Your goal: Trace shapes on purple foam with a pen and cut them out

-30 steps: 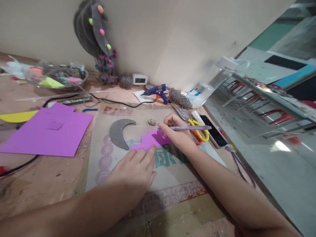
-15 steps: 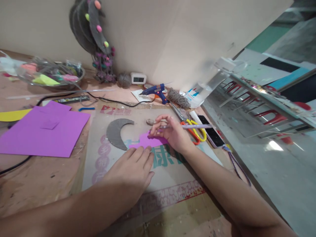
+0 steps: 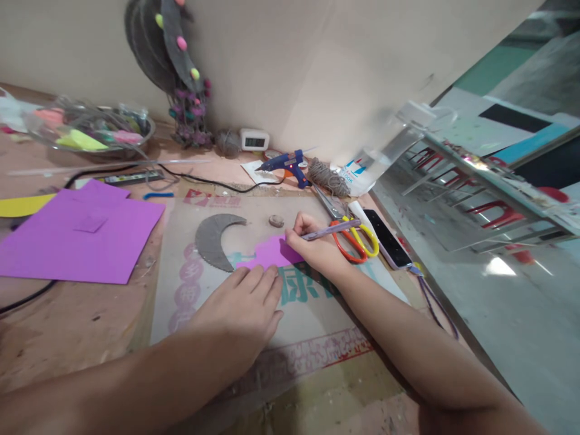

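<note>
While the left hand (image 3: pixel 244 302) pins the small purple cutout (image 3: pixel 270 254) flat, the right hand (image 3: pixel 317 248) works at its far right edge with a pen (image 3: pixel 328 229).

Lying on the printed sheet (image 3: pixel 317 314) in the middle of the tabletop (image 3: pixel 81 326), the cutout sits between the two hands, its long axis running left to right. The left hand's fingers are spread, their tips pressing on the near edge. The right hand is curled around the pen, pinching it near the tip, which meets the paper at the right end; the barrel points away to the right toward the scissors (image 3: pixel 356 238). The right hand is the nearer one to the working edge. A grey crescent (image 3: pixel 215 241) lies just beside the cutout on its left, and a large purple sheet (image 3: pixel 77 241) lies well apart, further left.
</note>
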Action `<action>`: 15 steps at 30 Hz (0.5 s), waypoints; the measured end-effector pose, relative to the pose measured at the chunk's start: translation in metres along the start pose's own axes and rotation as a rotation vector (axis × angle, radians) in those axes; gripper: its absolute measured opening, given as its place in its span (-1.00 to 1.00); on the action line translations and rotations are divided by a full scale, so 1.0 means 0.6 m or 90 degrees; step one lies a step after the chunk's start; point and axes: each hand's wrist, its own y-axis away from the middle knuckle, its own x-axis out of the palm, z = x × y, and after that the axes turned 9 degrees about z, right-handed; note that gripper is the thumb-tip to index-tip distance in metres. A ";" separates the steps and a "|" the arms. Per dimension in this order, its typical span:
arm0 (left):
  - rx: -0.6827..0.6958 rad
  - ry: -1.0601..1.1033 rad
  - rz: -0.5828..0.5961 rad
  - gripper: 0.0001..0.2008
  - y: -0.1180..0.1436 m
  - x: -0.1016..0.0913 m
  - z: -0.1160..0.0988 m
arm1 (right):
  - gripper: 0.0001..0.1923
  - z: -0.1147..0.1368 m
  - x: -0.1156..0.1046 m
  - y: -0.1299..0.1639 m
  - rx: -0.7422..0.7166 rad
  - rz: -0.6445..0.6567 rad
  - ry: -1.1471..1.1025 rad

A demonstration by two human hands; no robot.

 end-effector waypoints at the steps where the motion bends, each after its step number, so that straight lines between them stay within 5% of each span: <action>1: 0.001 0.000 0.001 -0.64 -0.001 0.000 0.000 | -0.70 0.000 0.000 0.000 0.004 -0.010 0.019; 15: 0.003 0.012 0.009 -0.65 0.002 0.001 0.001 | -0.73 0.000 0.002 -0.002 -0.017 -0.012 0.081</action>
